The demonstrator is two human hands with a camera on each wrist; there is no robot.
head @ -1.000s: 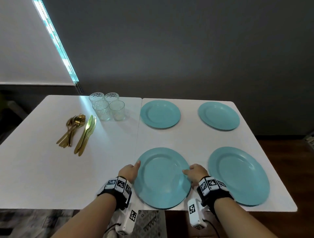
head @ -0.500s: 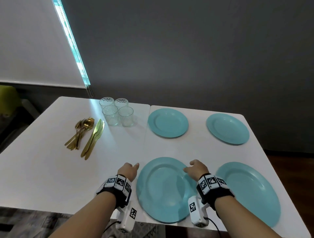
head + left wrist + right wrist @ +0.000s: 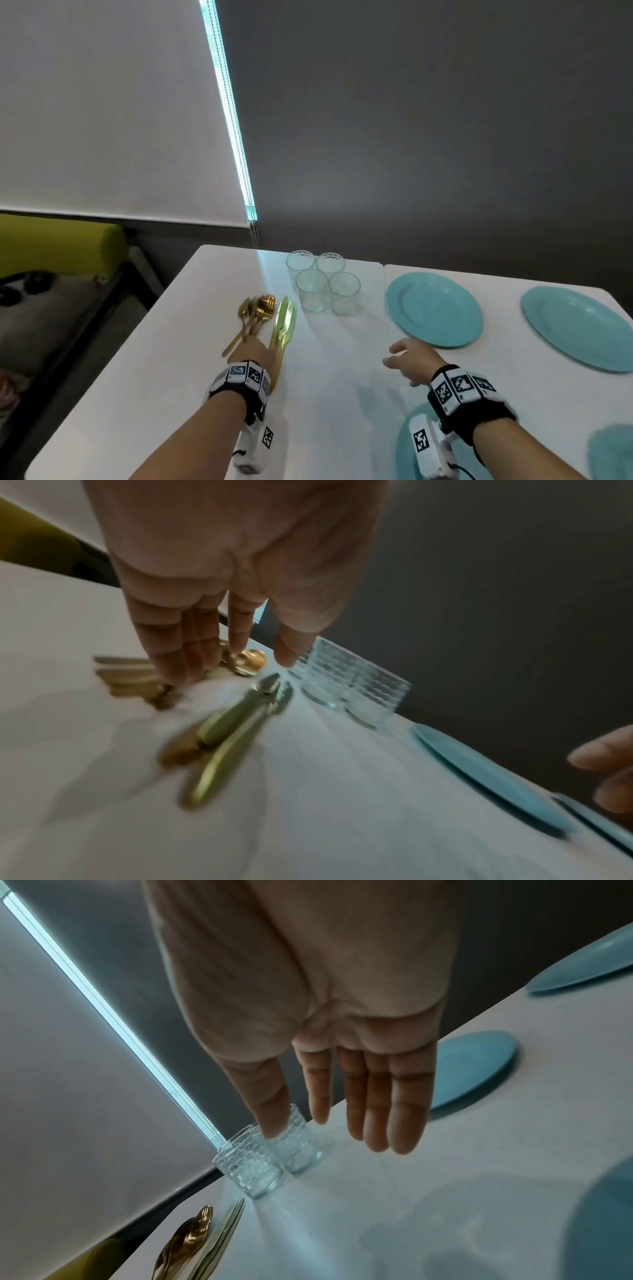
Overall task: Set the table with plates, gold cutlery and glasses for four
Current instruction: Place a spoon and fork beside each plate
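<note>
Four teal plates lie on the white table (image 3: 137, 394): two far ones (image 3: 433, 310) (image 3: 579, 329) and two near ones (image 3: 407, 448) (image 3: 613, 448), partly cut off or hidden by my right wrist. Several clear glasses (image 3: 322, 284) stand in a cluster. Left of them lie gold spoons and forks (image 3: 255, 318) and gold knives (image 3: 284, 325). My left hand (image 3: 255, 353) reaches over the cutlery handles with straight fingers (image 3: 178, 653); whether they touch is blurred. Fingers spread and holding nothing, my right hand (image 3: 407, 359) hovers between the glasses and the near plate.
A dark wall and a white blind with a bright strip stand behind the table. A yellow-green cushion (image 3: 61, 246) sits off the table's left side. Bare tabletop lies in front of the cutlery and between the plates.
Both hands have left the near left plate. The left hand has gone forward and left to the cutlery; the right hand has lifted toward the glasses. The view has swung left.
</note>
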